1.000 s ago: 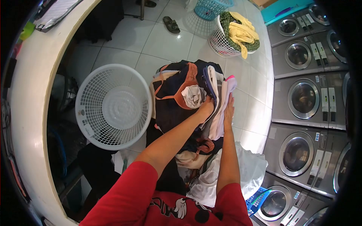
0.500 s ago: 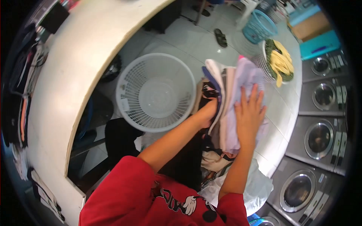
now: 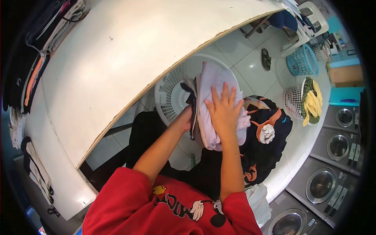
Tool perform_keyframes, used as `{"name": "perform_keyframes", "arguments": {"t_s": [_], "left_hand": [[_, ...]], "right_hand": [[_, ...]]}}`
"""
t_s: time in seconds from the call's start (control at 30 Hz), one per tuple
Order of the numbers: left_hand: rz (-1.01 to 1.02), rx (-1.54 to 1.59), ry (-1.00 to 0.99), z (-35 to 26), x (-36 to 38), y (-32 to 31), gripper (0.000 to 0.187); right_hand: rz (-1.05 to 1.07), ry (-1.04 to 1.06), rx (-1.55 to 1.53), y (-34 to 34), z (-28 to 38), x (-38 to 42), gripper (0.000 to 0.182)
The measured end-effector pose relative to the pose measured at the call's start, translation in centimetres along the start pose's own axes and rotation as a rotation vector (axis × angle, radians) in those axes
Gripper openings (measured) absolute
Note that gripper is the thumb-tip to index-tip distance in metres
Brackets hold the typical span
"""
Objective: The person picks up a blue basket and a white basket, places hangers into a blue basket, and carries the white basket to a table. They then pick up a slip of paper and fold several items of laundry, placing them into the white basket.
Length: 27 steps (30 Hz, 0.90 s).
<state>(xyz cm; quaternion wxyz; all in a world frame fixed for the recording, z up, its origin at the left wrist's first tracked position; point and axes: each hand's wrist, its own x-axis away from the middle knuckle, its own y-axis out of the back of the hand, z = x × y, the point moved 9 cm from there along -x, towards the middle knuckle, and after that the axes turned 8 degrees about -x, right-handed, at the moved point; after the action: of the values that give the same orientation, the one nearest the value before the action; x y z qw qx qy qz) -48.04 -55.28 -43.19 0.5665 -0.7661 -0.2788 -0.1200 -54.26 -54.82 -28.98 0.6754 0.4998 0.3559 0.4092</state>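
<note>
Between my two hands is a stack of folded clothes [image 3: 217, 78], a lilac garment on its right face and dark and grey cloth on its left. My left hand [image 3: 188, 117] grips the stack's left side, its fingers mostly hidden behind the cloth. Against the lilac garment lies my right hand [image 3: 225, 111], fingers spread, pressing the stack from the right. The stack is over the right part of a white plastic basket [image 3: 166, 92] and hides much of it. To the right of my right hand is a pile of dark clothes [image 3: 266, 145] with orange straps and a white crumpled piece.
A white table [image 3: 117, 66] curves along the left, its edge near the basket. Folded clothes [image 3: 37, 58] lie at its far left. On the right are a laundry basket [image 3: 293, 100] with yellow and green cloth, a blue basket [image 3: 303, 60] and several front-loading machines [image 3: 321, 184]. A sandal [image 3: 266, 59] lies on the floor.
Both hands have carried the stack left, from beside the white basket to over it. The dark clothes with orange straps now show at right. The camera view has shifted.
</note>
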Motion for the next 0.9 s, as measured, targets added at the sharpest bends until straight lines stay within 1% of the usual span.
{"name": "perform_keyframes", "arguments": {"t_s": [0.03,0.07,0.1,0.17,0.2,0.27,0.3,0.33,0.37,0.43,0.47,0.5,0.57,0.6,0.67,0.7,0.77,0.8,0.83,0.87,0.9], "left_hand": [[0.047,0.019,-0.008,-0.8,-0.3,-0.8,0.042],[0.039,-0.042,-0.018,-1.8,-0.2,-1.6,0.04],[0.044,-0.033,-0.013,-2.0,-0.6,-1.5,0.04],[0.151,-0.024,-0.114,-3.3,-1.1,-2.1,0.04],[0.148,-0.017,-0.108,-3.1,-1.6,-1.0,0.04],[-0.182,-0.172,-0.064,-2.2,-2.9,5.5,0.042],[-0.487,-0.323,-0.028,-1.0,-2.5,11.2,0.044],[-0.793,-0.474,0.008,-0.3,-0.7,16.5,0.047],[-0.76,-0.431,0.038,0.5,0.2,18.1,0.049],[-0.728,-0.401,0.08,1.3,2.6,20.2,0.051],[-0.612,-0.423,-0.009,1.1,3.0,19.9,0.049],[-0.489,-0.443,-0.1,0.6,3.3,18.9,0.047],[-0.491,-0.46,-0.098,0.3,4.7,18.0,0.044],[-0.498,-0.472,-0.106,-0.1,5.3,17.3,0.041],[-0.466,-0.523,-0.116,-1.1,6.4,16.0,0.041],[-0.441,-0.565,-0.124,-1.6,6.5,15.3,0.041],[-0.434,-0.653,-0.185,-3.0,7.4,14.1,0.039],[-0.425,-0.722,-0.201,-3.9,8.1,12.7,0.038],[-0.382,-0.862,-0.222,-4.6,8.7,12.0,0.039],[-0.452,-0.787,-0.215,-5.0,9.6,11.4,0.04],[-0.438,-0.789,-0.251,-5.4,10.2,11.7,0.042]], "right_hand": [[0.007,0.001,0.009,0.7,0.5,-0.6,0.047],[-0.035,0.012,0.044,1.9,1.0,-1.1,0.048],[-0.077,0.022,0.079,2.5,1.4,-1.6,0.048],[-0.086,0.024,0.098,1.9,1.6,-2.3,0.049],[-0.099,0.025,0.107,1.4,1.6,-2.5,0.05],[-0.077,0.026,0.09,-3.4,0.8,-2.3,0.05],[-0.062,0.031,0.069,-6.5,0.2,-1.9,0.051],[0.021,0.01,0.051,-10.4,-0.6,-0.7,0.05],[0.1,-0.01,0.033,-14.0,-1.5,0.8,0.05],[0.383,-0.058,-0.07,-20.7,-2.8,4.8,0.049],[0.545,-0.066,-0.087,-22.9,-2.8,7.1,0.05],[0.702,-0.075,-0.104,-24.3,-2.7,9.2,0.05],[0.838,0.033,-0.146,-24.9,-1.8,12.6,0.048],[0.827,0.017,-0.143,-24.0,-1.8,13.3,0.048],[0.82,-0.022,-0.343,-22.0,-1.1,14.4,0.042],[0.786,-0.062,-0.331,-20.7,-1.4,14.6,0.042],[0.521,0.079,-0.578,-15.4,-0.8,14.2,0.032],[0.472,0.015,-0.548,-13.4,-2.2,14.4,0.032],[0.355,-0.028,-0.593,-10.8,-3.4,14.2,0.026],[0.237,-0.055,-0.641,-8.6,-4.8,14.3,0.021],[0.199,-0.088,-0.625,-7.3,-6.8,14.9,0.021]]}}
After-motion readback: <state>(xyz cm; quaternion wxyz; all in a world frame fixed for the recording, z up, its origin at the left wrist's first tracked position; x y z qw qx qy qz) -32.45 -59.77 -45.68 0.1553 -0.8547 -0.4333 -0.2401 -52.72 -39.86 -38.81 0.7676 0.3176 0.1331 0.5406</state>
